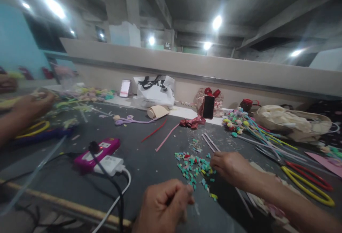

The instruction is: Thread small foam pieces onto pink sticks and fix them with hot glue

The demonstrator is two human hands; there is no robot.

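Observation:
My left hand [165,204] is above the front of the dark table, its fingers curled into a pinch. Whatever it may hold is hidden. To its right, my right hand [229,167] is low over the table with fingertips pressed together. It is beside a scatter of small green, yellow and red pieces [193,170]. Thin pale sticks [210,142] pass under this hand and show again below it. I cannot make out what its fingers grip. Scissors [307,185] with red and yellow handles are just beyond my right forearm.
A magenta power strip [97,153] with a white charger and cables is on the left. Another person's hand [34,104] works at the far left. Behind stand a white bag [155,92], an upright phone [208,107] and a bunch of colourful stems [240,120].

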